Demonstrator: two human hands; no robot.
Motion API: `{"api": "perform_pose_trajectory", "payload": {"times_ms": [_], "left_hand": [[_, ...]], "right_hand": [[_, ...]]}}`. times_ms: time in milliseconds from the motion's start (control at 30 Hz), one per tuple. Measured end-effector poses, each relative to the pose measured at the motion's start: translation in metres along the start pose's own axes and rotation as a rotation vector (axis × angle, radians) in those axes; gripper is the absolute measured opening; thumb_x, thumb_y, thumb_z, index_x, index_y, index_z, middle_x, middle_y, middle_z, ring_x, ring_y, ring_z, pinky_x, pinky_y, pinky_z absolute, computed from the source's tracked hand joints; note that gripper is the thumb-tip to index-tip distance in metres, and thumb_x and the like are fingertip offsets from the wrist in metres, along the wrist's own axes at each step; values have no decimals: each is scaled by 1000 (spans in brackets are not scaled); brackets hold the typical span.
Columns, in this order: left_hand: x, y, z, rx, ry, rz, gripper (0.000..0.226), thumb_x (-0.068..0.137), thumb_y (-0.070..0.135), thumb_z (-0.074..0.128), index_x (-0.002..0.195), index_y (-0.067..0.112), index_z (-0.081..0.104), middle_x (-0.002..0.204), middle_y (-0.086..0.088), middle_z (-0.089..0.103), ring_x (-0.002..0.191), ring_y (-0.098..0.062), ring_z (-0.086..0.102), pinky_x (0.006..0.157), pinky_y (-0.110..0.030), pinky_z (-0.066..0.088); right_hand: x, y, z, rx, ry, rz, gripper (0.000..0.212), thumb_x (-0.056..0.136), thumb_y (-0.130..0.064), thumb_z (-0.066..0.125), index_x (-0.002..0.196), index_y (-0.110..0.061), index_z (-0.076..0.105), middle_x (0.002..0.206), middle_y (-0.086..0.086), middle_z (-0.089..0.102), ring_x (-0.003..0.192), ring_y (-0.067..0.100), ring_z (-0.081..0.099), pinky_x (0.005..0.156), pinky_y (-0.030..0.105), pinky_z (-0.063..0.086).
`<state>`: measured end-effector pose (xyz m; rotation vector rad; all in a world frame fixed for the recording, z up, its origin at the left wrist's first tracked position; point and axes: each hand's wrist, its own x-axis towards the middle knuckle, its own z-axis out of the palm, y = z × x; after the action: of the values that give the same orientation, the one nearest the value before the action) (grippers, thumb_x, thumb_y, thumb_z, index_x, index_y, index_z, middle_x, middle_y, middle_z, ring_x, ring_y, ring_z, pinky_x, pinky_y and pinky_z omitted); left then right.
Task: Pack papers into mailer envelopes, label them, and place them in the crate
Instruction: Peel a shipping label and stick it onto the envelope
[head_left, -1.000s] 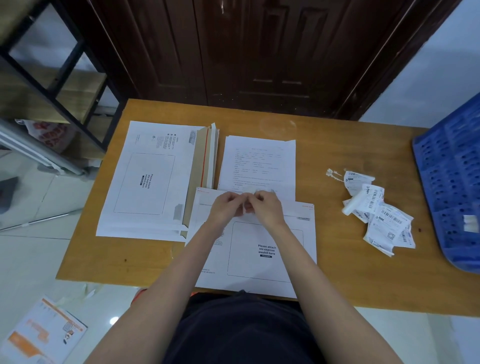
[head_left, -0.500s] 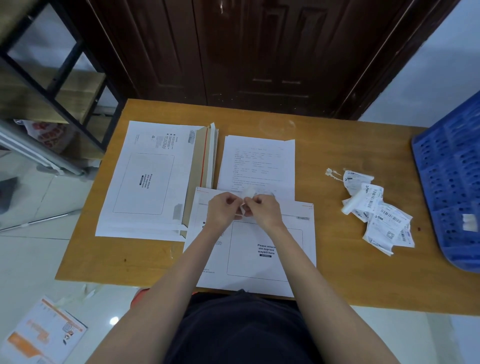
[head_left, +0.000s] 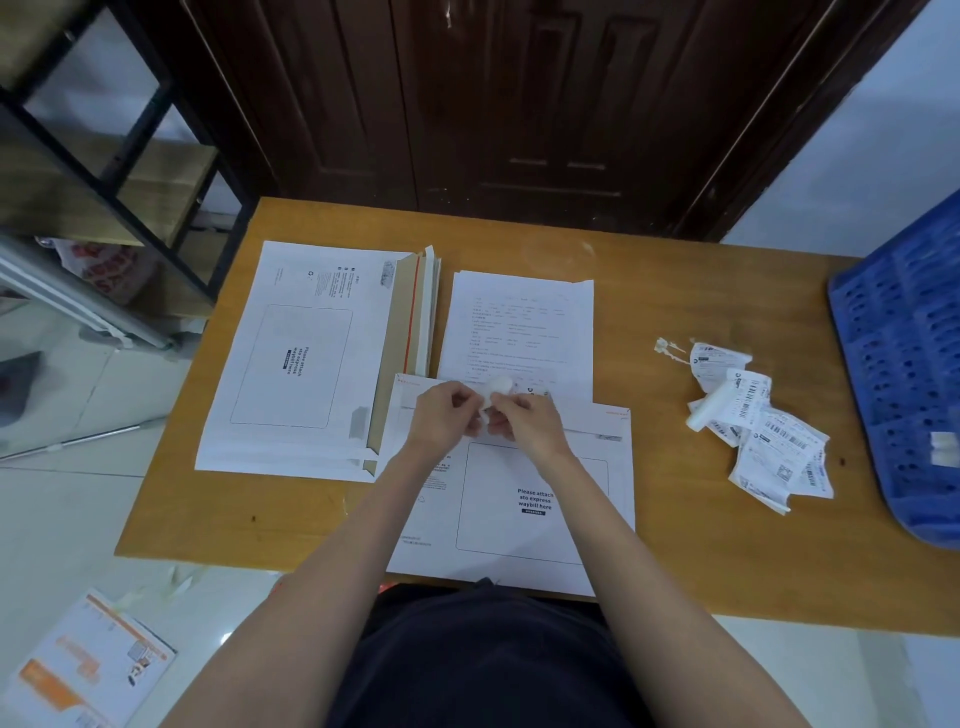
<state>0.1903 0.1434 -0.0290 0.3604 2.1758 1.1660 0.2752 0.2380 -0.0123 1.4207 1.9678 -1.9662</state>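
Wooden desk (head_left: 675, 291) bearing, at its right edge, a blue crate (head_left: 904, 364); a stack of mailer envelopes (head_left: 296, 364) at left; one mailer envelope (head_left: 519, 499) at the near edge; printed papers (head_left: 519, 322) behind it; loose labels (head_left: 758, 421) at right. Left hand (head_left: 447, 415) and right hand (head_left: 524, 421) together pinch a small curled white strip (head_left: 500, 385) above the near envelope.

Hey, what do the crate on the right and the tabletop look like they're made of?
Crate: looks like moulded plastic, blue with a slight sheen; its wall is a regular grid of punched holes. Table: seems to be wood or a wood-look laminate, smooth orange-brown and matte; no clear grain shows, so I cannot tell which.
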Motion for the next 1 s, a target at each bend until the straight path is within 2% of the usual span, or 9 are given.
{"api": "perform_pose_trajectory", "payload": {"times_ms": [100, 267, 367, 500, 567, 733, 900, 967, 1000], "left_hand": [[1, -1, -3, -51, 9, 37, 14, 89, 8, 62, 75, 10, 63, 61, -3, 66, 55, -16, 65, 66, -34, 59], [-2, -2, -2, -66, -5, 55, 10, 86, 2, 64, 79, 8, 64, 67, -4, 67, 59, -15, 67, 67, -34, 60], [-5, -1, -3, -49, -33, 63, 5, 85, 3, 67, 81, 6, 64, 68, -4, 67, 61, -18, 67, 67, -30, 60], [-5, -3, -2, 37, -74, 68, 7, 84, 1, 66, 81, 6, 62, 68, -6, 65, 60, -17, 65, 69, -32, 59], [-4, -5, -1, 136, -94, 90, 11, 85, 1, 63, 80, 10, 59, 69, -4, 63, 64, -19, 64, 70, -33, 56], [-4, -9, -2, 280, -100, 163, 10, 86, 2, 59, 81, 10, 56, 69, 3, 56, 70, -20, 58, 67, -33, 50], [-3, -9, -2, 308, -91, 184, 7, 88, 2, 56, 84, 8, 56, 74, -3, 59, 68, -19, 54, 67, -34, 49], [-4, -5, -1, 196, -75, 81, 7, 92, 9, 55, 85, 9, 53, 73, -6, 62, 64, -20, 57, 65, -34, 51], [-5, -1, -1, 102, -82, -6, 13, 94, 17, 55, 85, 9, 51, 71, -7, 63, 61, -19, 58, 61, -32, 52]], "right_hand": [[-1, -3, -1, 72, -27, 88, 36, 91, -42, 57, 75, -11, 69, 72, 1, 70, 68, 14, 68, 70, 24, 52], [-2, 3, 2, 152, 22, 148, 13, 79, -18, 74, 76, -6, 69, 73, 6, 68, 61, 14, 66, 72, 25, 54], [1, 6, 0, 105, 33, 135, 14, 78, -14, 74, 66, -12, 66, 70, 5, 68, 66, 16, 67, 79, 29, 54], [3, 8, 1, -203, 20, 50, 32, 81, -22, 69, 53, -18, 53, 59, -1, 60, 73, 18, 63, 63, 27, 41], [4, 9, 1, -348, 17, 11, 37, 83, -23, 65, 53, -18, 46, 62, 0, 57, 65, 16, 55, 53, 26, 34], [3, 8, 2, -425, 10, 4, 41, 82, -17, 64, 50, -16, 38, 52, -2, 40, 50, 11, 38, 48, 24, 27], [4, 9, 5, -324, 32, 51, 21, 74, -17, 67, 60, -14, 52, 68, 4, 61, 69, 19, 57, 65, 30, 43], [4, 6, 1, -251, 51, 46, 18, 75, -14, 67, 63, -13, 55, 67, 4, 65, 71, 16, 65, 66, 25, 46], [4, 4, -1, -213, 51, 36, 17, 77, -12, 67, 64, -11, 56, 63, 1, 64, 65, 8, 65, 61, 17, 45]]}}
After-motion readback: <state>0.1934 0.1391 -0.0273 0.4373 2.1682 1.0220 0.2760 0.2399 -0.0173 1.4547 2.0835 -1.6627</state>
